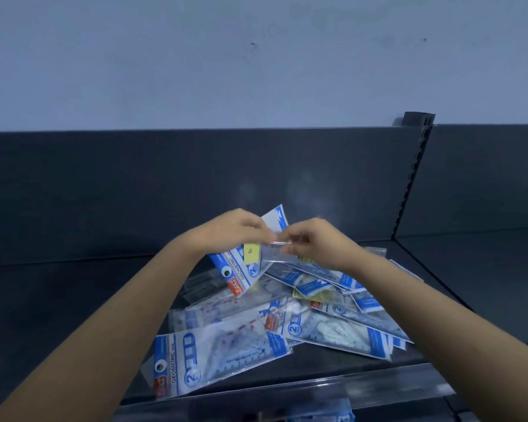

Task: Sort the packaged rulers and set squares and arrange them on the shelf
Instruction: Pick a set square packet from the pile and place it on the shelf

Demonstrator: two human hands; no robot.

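front rail [317,391]: clear strip along the shelf's near edge, well below the fingers.
nearest packet [214,360]: blue-and-white, marked "geometric", lying flat on the shelf [58,315], below and left of the fingers, beside the left forearm.
pile [342,318]: more blue-and-white packets of rulers and set squares, overlapping at all angles, right beneath the fingers and spreading to their right.
held packet [241,271]: another "geometric" packet with a yellow tag, raised over the pile and tilted; its lower end hangs below the left fingers, its white top pokes out above them.
clear packet [279,254]: see-through sleeve between the two hands, in front of the held packet.
left hand [232,229]: fingers curled close, gripping the held packet near its top.
right hand [314,243]: fingers [293,239] narrowly pinched on the clear packet's upper edge, just beside the left fingers.
back panel [134,184]: dark, behind the fingers.
slotted upright [415,178]: beyond and right of the fingers.
wall [256,56]: pale, above everything.
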